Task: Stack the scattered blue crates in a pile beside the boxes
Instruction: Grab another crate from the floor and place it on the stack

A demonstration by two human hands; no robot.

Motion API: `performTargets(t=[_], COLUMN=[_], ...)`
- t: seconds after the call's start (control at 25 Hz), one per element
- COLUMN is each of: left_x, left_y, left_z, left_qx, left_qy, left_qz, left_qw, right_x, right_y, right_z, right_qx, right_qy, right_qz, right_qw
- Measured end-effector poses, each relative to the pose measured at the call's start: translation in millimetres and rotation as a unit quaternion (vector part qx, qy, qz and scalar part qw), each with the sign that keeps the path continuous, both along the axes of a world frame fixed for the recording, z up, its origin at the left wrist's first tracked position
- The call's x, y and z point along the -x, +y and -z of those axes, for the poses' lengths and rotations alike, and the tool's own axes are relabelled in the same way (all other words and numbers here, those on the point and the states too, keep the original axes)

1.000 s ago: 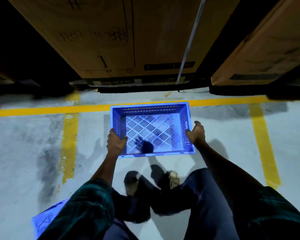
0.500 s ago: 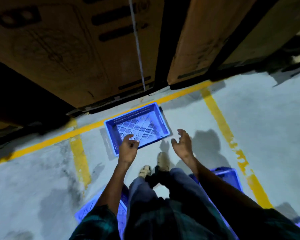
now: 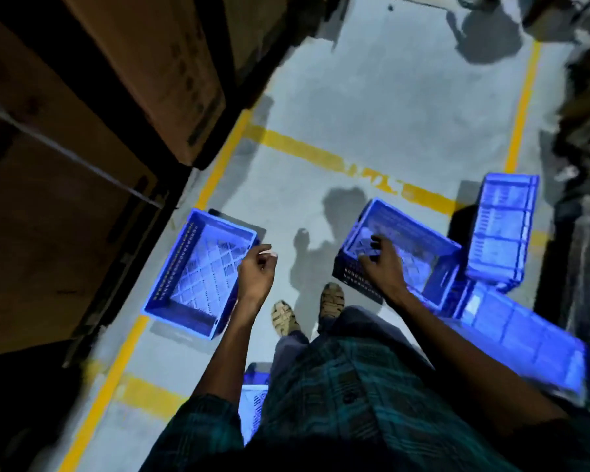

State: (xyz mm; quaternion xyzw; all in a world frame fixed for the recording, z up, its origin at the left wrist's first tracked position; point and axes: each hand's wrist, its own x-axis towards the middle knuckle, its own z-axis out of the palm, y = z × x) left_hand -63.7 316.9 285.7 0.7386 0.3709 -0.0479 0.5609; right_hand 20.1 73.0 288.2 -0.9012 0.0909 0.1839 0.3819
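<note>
An upright blue crate (image 3: 198, 274) sits on the grey floor right beside the big cardboard boxes (image 3: 58, 216), on the yellow line. My left hand (image 3: 257, 271) hovers at its right rim, fingers loosely curled, holding nothing. A second upright blue crate (image 3: 419, 240) stands to the right of my feet. My right hand (image 3: 382, 264) is spread over its near left corner; I cannot tell whether it touches the rim. Two more blue crates lie overturned further right: one (image 3: 501, 229) behind that crate and one (image 3: 521, 338) beside my right arm.
Another blue crate (image 3: 252, 403) shows partly behind my legs. Tall cardboard boxes (image 3: 157, 63) line the left side. Yellow floor lines (image 3: 324, 155) cross the grey concrete. Dark clutter (image 3: 586, 137) borders the right edge.
I have let go of the crate beside the boxes and turned right. More crates have come into view, and my right hand now reaches over the second one.
</note>
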Motion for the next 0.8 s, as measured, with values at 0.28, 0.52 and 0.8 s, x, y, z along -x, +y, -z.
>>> performTargets(t=[0.28, 0.52, 0.8], left_x=[-61, -93, -137], left_y=[-103, -204, -301], left_z=[8, 13, 11], left_qx=[0.008, 0.015, 0.015], left_qy=[0.008, 0.055, 0.06], left_qz=[0.2, 0.214, 0.305], left_qw=[0.98, 0.975, 0.95], right_x=[39, 50, 31], right_y=[-126, -224, -307], right_z=[5, 12, 8], right_qx=[-0.01, -0.018, -0.025], right_qy=[0.041, 0.093, 0.089], right_qz=[0.196, 0.262, 0.33], right_qw=[0.98, 0.96, 0.94])
